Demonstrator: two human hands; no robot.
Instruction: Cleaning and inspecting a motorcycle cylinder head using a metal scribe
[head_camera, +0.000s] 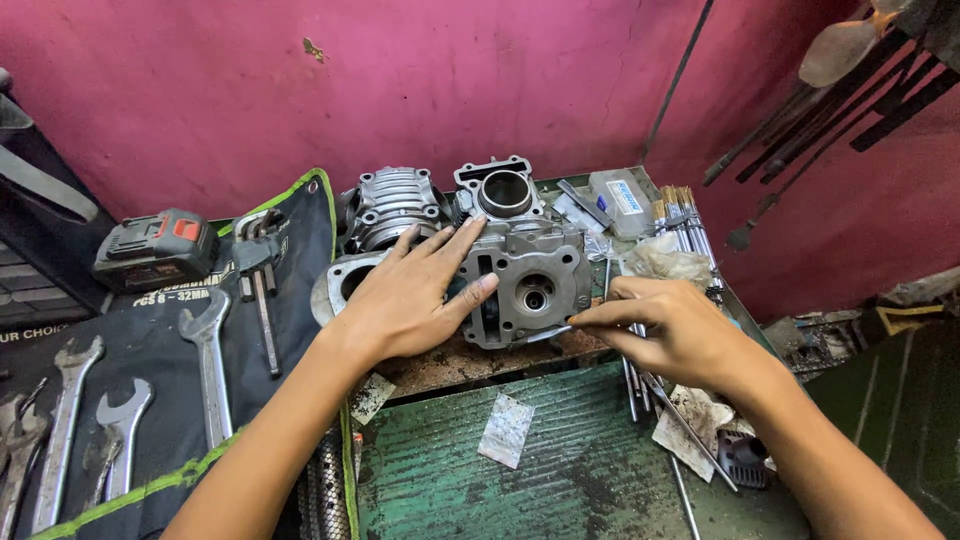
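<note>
Left hand (405, 297) flat, fingers spread, pressing on grey cylinder head (525, 280) at bench middle. Right hand (668, 330) fingers pinched together on thin metal tool, tip touching head's lower right edge. Spanners (205, 365) on dark tool roll (150, 345) at left.

wall (400, 90): deep pink, scuffed paler in patches
cylinder head (530, 270): dull silver-grey
finned cylinder (392, 205): grey, ribbed
tool roll (150, 350): black, bright green edging
spanners (208, 365): bare silver steel
battery pack (155, 250): black and grey, red patches
bench top (560, 470): worn green, ridged, dark stains
small box (618, 195): clear, blue label
</note>
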